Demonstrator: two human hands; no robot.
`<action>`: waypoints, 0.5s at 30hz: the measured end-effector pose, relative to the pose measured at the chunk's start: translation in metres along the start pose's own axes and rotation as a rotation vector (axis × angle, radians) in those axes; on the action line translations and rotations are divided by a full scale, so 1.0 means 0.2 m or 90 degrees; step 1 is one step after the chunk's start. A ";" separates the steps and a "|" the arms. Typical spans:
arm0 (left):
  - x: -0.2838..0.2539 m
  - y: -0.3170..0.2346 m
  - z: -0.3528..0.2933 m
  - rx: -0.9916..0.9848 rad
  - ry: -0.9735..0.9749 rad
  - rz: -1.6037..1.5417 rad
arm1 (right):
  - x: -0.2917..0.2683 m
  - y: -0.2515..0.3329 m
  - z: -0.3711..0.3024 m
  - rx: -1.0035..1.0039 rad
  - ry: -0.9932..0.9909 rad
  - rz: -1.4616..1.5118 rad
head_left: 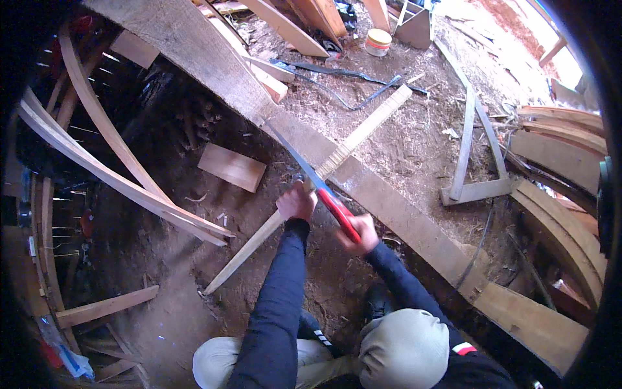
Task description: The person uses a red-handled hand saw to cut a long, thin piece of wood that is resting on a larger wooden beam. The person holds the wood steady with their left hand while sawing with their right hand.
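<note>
My right hand [357, 236] is closed around the red handle of a handsaw [338, 213]. Its narrow blue-grey blade points up and to the left, crossing over a long pale wooden stick [366, 131]. The stick lies slantwise across a long wooden beam [395, 201], and its far part carries several crosswise marks or cuts. Close to where blade and stick cross, my left hand [297, 202] is wrapped around the stick, which tapers down to the lower left. The blade's contact with the wood cannot be made out.
A short wood block [232, 167] lies left of my hands. Curved wooden strips [123, 175] spread across the left side. A triangular wooden frame [476, 189] and stacked curved boards [560, 227] are on the right. Farther off stand a round tub [378, 43] and a dark strap [350, 74].
</note>
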State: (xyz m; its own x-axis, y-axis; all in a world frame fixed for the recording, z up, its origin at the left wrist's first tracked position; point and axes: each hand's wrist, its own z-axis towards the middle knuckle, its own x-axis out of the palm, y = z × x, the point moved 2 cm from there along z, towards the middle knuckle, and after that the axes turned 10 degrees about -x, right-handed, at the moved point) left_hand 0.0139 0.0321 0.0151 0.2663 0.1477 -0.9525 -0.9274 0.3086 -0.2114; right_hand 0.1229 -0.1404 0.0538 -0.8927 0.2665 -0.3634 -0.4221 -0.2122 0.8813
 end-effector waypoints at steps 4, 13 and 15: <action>-0.02 0.07 0.00 -0.011 0.031 0.012 | -0.04 0.08 -0.23 0.004 -0.073 0.130; 0.03 0.02 0.03 -0.036 0.023 -0.032 | -0.04 0.16 -0.14 0.042 -0.030 0.054; 0.05 0.05 0.05 -0.054 0.023 -0.027 | -0.03 0.18 -0.10 0.046 -0.025 0.059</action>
State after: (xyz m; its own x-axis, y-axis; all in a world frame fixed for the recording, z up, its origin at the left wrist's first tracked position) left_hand 0.0094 0.0465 0.0056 0.2971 0.1020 -0.9494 -0.9351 0.2324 -0.2677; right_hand 0.1095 -0.1688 0.0811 -0.9199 0.2852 -0.2692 -0.3250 -0.1701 0.9303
